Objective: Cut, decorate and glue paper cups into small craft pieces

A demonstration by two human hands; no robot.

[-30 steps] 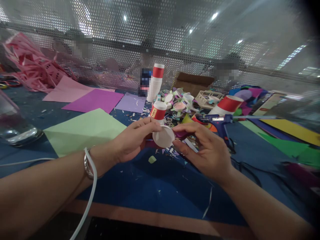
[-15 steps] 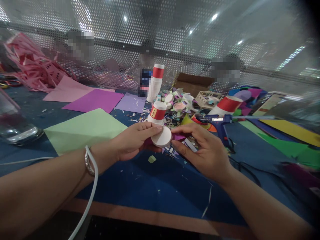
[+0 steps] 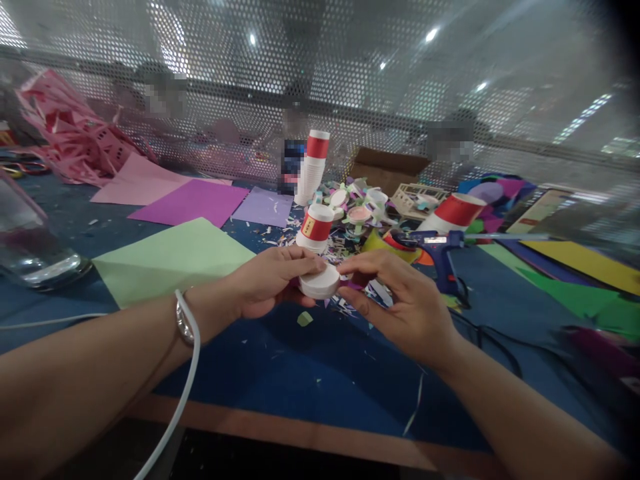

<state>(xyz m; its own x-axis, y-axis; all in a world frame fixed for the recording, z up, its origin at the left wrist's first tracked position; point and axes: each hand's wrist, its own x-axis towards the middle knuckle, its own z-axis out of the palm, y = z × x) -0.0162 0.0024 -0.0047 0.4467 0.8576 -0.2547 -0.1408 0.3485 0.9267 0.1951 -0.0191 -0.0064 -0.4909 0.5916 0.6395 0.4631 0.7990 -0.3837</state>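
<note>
Tabletop (image 3: 300, 373), blue, scrap-strewn, before perforated screen (image 3: 220, 87), left fingers (image 3: 300, 267) tight on white disc (image 3: 321, 283), right fingers (image 3: 374, 261) slightly parted, hold unclear.

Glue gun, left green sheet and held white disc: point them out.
Glue gun (image 3: 446, 265), head view: handle.
Left green sheet (image 3: 173, 259), head view: middle.
White disc (image 3: 324, 279), head view: flat face.

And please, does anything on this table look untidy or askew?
Yes. Paper scraps lie strewn over the blue table, loose and in no order. Farther back, the tall cup stack leans to the right instead of standing straight.
</note>
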